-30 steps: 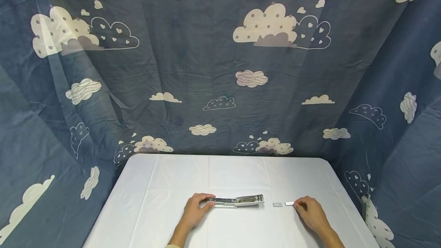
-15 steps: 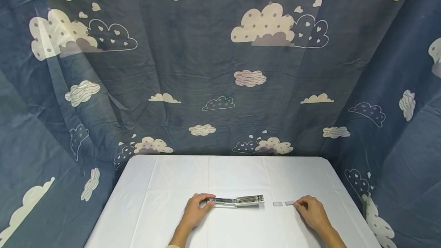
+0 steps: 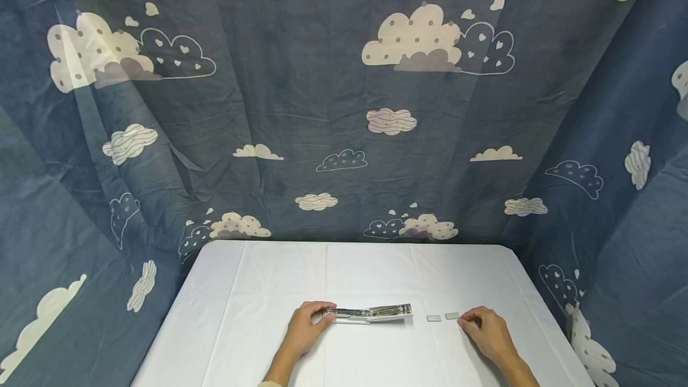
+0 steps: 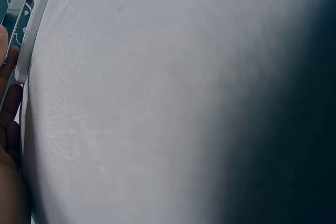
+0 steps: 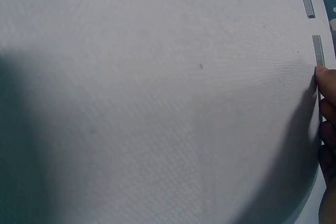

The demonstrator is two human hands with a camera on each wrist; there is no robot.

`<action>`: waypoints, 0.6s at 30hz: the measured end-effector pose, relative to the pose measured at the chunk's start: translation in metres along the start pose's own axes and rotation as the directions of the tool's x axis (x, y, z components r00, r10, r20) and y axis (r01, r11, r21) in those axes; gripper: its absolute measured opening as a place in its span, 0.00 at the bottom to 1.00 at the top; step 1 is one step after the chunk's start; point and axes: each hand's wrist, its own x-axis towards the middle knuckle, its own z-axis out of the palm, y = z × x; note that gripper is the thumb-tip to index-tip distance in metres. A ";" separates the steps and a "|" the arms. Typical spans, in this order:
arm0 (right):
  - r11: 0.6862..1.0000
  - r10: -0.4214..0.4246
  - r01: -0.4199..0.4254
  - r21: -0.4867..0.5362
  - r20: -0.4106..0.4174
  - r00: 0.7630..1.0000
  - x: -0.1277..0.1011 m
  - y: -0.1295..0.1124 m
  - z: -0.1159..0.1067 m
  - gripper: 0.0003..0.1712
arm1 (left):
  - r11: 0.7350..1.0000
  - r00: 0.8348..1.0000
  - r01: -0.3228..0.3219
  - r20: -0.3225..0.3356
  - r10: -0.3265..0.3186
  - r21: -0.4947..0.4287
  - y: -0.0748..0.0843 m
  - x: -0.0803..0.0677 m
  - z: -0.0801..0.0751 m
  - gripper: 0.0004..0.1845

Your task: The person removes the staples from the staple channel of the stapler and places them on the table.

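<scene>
An opened stapler, white outside with bare metal inside, lies across the table. My left hand grips its left end, thumb and fingers on either side; the left wrist view shows only part of this hand and the stapler's pale edge. To the right of the stapler lie two short grey strips of staples. The left staple strip lies apart from both hands. My right hand pinches the right end of the other staple strip, with the thumb tip at its end in the right wrist view.
White cloth covers the table. A dark blue curtain with cloud prints hangs behind it and along both sides. Dark blurred areas cover part of each wrist view.
The staple strip at my right fingertips turned from bright white to grey, as its tilt changed. The left hand and the stapler have stayed in place.
</scene>
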 end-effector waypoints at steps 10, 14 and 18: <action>0.998 0.058 -0.058 0.002 -0.008 0.998 -0.006 0.004 0.007 0.10 | 1.000 1.000 0.008 0.000 -0.008 -0.019 -0.001 0.002 0.001 0.16; 0.999 0.036 -0.036 0.001 -0.010 0.999 -0.015 0.004 0.010 0.14 | 1.000 1.000 0.007 -0.008 -0.007 -0.007 -0.003 -0.004 0.003 0.23; 1.000 0.012 -0.011 0.005 -0.005 1.000 -0.028 0.001 0.009 0.21 | 1.000 1.000 0.011 -0.009 -0.011 -0.001 -0.006 -0.014 0.001 0.33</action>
